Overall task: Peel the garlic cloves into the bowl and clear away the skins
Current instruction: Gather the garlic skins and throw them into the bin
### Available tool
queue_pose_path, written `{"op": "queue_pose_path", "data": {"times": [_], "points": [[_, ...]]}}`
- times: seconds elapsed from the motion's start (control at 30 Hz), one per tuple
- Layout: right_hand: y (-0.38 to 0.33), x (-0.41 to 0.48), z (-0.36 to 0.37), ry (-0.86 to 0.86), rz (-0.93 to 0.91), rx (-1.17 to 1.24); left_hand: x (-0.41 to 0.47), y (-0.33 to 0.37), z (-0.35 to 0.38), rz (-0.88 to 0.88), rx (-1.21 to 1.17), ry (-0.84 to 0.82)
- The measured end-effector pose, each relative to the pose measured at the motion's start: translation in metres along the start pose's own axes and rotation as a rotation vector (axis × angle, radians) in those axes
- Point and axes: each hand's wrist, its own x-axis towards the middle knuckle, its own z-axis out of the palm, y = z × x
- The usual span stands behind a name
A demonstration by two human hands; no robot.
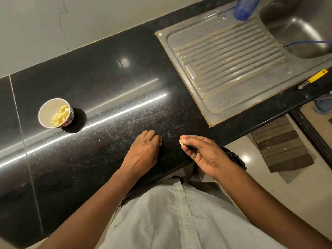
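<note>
1. From my remote seat, the small white paper bowl (56, 113) stands on the glossy black stone desk (107, 78), well to the left of both hands. A heap of pale yellow peeled garlic cloves (61, 115) lies inside it.
2. I see no unpeeled clove on the desk, so I judge the peeling done and the clearing of skins to be the step in hand.
3. The right hand (203, 153) hovers at the desk's front edge with its thumb and fingertips pinched on a pale, papery scrap of garlic skin (181, 142). The other fingers curl loosely.
4. The left hand (143, 150) rests palm down on the desk just beside the right, its fingers tucked under at the knuckles. I cannot tell whether anything is caught beneath them.
5. Faint pale flecks dot the desk beyond the two hands. They may be more skin or only scuffs, as they are too small to tell apart.
6. A crumpled black plastic bag (235, 159) shows below the desk edge, just under the right wrist. It looks the likeliest place for waste.
7. The next move, as I judge it, calls for carrying the pinched scrap over that bag and letting go. The skin is light and may cling to the fingers.
8. The ribbed steel drainboard (230, 56) and a yellow utility knife (314, 78) lie off to the right.
</note>
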Motion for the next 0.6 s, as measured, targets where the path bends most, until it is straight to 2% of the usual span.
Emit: {"op": "queue_pose_path", "data": {"times": [0.13,0.27,0.47,0.6], "points": [[-0.003,-0.001,-0.003,0.003,-0.013,0.010,-0.003,-0.007,-0.003,-0.077,-0.006,0.012],[-0.003,-0.003,-0.006,0.018,-0.017,0.024,-0.007,-0.018,-0.010,-0.174,-0.109,0.068],[-0.007,-0.006,-0.007,0.034,-0.016,0.100,0.000,-0.004,-0.032,-0.289,-0.372,0.156],[-0.016,-0.017,-0.018,0.048,-0.039,0.233,0.020,0.031,-0.042,-0.265,-0.595,0.179]]}}
